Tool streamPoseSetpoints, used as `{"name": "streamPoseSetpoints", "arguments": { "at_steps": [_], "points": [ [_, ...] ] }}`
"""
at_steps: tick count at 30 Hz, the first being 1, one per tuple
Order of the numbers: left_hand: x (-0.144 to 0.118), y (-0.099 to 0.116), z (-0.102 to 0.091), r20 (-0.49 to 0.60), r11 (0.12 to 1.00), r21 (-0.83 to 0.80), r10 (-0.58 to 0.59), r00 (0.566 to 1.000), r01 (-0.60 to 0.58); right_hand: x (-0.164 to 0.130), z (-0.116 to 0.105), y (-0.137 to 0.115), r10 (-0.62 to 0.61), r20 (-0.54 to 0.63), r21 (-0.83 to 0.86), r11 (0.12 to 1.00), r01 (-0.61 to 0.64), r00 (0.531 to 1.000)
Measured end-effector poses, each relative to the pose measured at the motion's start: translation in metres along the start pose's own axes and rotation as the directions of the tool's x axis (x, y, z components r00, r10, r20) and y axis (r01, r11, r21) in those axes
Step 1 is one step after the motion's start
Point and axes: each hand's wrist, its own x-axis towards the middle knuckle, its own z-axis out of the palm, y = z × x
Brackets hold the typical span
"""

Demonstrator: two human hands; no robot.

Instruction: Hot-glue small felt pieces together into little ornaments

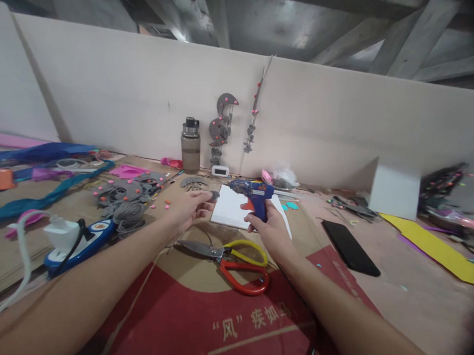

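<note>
My right hand [271, 228] is wrapped round the handle of a blue glue gun [263, 192] with an orange trigger. The gun's nozzle points left, toward my other hand. Between thumb and fingertips, my left hand [190, 211] pinches a small dark grey felt piece [215, 196]. Below the gun lies a white sheet [229, 209]. Nearer to me, a pair of scissors [216, 251] with one yellow and one red handle rests on the red and brown cardboard [180, 313], its blades partly apart.
To the left are a blue power strip [78, 251] with a white plug, a grey yarn bundle [126, 216] and grey felt pieces with pink balls [119, 192]. A bottle [190, 148] stands by the wall. A black phone [350, 247] and yellow sheet [437, 248] lie right.
</note>
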Motion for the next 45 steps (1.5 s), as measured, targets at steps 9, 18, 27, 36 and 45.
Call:
{"name": "streamPoseSetpoints", "arguments": {
  "at_steps": [9,18,27,36,45],
  "points": [
    [-0.003,0.002,0.006,-0.025,0.999,-0.029,0.012,1.0,-0.013,-0.007,0.006,0.002,-0.019,0.007,-0.108,0.994,0.02,1.0],
    [-0.006,0.004,0.006,-0.011,1.0,-0.028,0.013,1.0,-0.013,-0.009,0.004,0.001,-0.039,-0.015,-0.147,0.988,0.036,0.999],
    [-0.006,0.004,0.007,0.01,0.999,-0.039,0.016,1.0,-0.015,-0.006,0.0,0.006,-0.046,-0.05,-0.241,0.97,0.033,0.998],
    [-0.008,0.006,0.009,0.015,0.999,-0.035,0.013,1.0,-0.013,-0.005,0.001,0.01,-0.067,-0.049,-0.269,0.962,0.051,0.997],
    [-0.01,0.008,0.01,0.007,0.999,-0.038,0.014,1.0,-0.014,-0.005,0.0,0.01,-0.058,-0.031,-0.258,0.965,0.048,0.998]
  ]
}}
